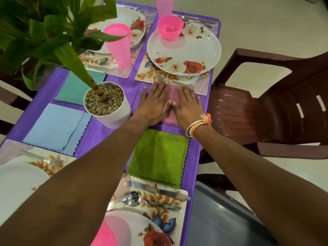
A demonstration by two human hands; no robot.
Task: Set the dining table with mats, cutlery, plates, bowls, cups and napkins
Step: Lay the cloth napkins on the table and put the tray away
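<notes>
A pink napkin (pixel 173 94) lies on the purple table (pixel 99 132) just below the far right floral mat (pixel 200 86). My left hand (pixel 153 103) and my right hand (pixel 189 105) both press flat on it with straight fingers, thumbs touching. A green napkin (pixel 158 157) lies nearer to me, with a knife (pixel 158 190) and spoon (pixel 142 201) on the near mat. On the far right mat stands a rose plate (pixel 184 50) with a pink bowl (pixel 170 26) on it and a fork (pixel 165 79) beside it.
A white pot of pebbles with a leafy plant (pixel 106 102) stands left of my hands. Blue (pixel 56 126) and teal (pixel 74 87) napkins lie at the left. A pink cup (pixel 118 47) stands at the back. A brown chair (pixel 266 107) is at the right.
</notes>
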